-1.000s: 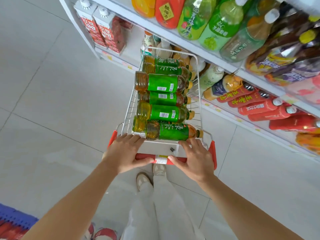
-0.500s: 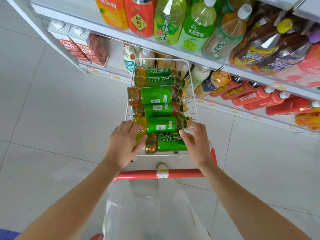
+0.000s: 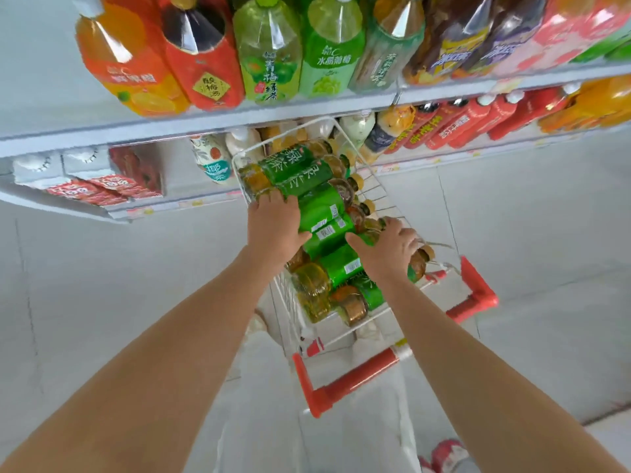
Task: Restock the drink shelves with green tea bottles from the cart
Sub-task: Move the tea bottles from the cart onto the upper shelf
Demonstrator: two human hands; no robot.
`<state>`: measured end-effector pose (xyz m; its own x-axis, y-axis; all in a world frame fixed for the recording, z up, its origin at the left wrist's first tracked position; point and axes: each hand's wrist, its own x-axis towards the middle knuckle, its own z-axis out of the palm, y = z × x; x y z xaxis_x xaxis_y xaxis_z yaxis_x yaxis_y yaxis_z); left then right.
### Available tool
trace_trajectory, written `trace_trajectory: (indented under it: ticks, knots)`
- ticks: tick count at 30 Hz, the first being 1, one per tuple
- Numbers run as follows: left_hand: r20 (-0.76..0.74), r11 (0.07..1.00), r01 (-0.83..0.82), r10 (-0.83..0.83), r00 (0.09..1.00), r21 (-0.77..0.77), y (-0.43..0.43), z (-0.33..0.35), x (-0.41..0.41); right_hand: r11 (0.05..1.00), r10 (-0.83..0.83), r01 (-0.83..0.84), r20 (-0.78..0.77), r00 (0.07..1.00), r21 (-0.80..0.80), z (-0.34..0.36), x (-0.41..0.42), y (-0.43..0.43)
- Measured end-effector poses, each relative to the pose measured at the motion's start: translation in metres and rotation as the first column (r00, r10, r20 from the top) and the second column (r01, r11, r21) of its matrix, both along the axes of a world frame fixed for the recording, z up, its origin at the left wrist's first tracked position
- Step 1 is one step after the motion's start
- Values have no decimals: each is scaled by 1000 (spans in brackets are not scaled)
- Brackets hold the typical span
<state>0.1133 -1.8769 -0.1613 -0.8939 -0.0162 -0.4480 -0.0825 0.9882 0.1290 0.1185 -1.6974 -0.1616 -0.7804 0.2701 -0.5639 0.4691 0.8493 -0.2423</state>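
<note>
A white wire cart [image 3: 375, 196] with a red handle [image 3: 355, 377] stands in front of me, holding several green tea bottles [image 3: 300, 169] with green labels lying on their sides. My left hand [image 3: 273, 223] wraps around the base end of one bottle [image 3: 321, 206] in the middle of the pile. Beside it, my right hand [image 3: 389, 247] closes over the neck end of a neighbouring bottle [image 3: 327, 237]. Both bottles still lie among the others in the basket.
Drink shelves [image 3: 239, 114] run across the top, with large juice and tea bottles [image 3: 269, 49] above and red bottles [image 3: 461, 124] and cartons [image 3: 85, 189] on the lower tier. Grey tiled floor [image 3: 102, 268] surrounds the cart. My legs stand behind the handle.
Both hands left the red handle and reached forward into the basket, closing on bottles. The view tilted up toward the shelves and the cart now appears angled.
</note>
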Motion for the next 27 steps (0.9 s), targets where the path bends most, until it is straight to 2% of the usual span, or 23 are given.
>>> trace_trajectory:
  ticks: [2, 6, 11, 18, 23, 27]
  knots:
    - [28, 999, 25, -27, 999, 43, -4, 1, -5, 997, -69, 67, 60, 996, 32, 0, 10, -8]
    - [-8, 992, 52, -51, 999, 113, -11, 4, -3, 988, -132, 119, 147, 980, 94, -4, 5, -21]
    - [145, 964, -72, 35, 989, 256, -18, 2, 1, 974, -206, 183, 187, 960, 133, -5, 3, -35]
    - [258, 904, -208, 114, 959, 373, -34, 2, 16, 942, -336, 335, 125, 934, 28, -9, 25, -48]
    - [296, 816, -350, 230, 927, 461, -40, 2, 29, 880, -451, 439, -29, 892, -182, -5, 49, -39]
    - [363, 746, -415, 247, 899, 521, -39, 3, 39, 830, -488, 451, -36, 872, -328, -5, 59, -43]
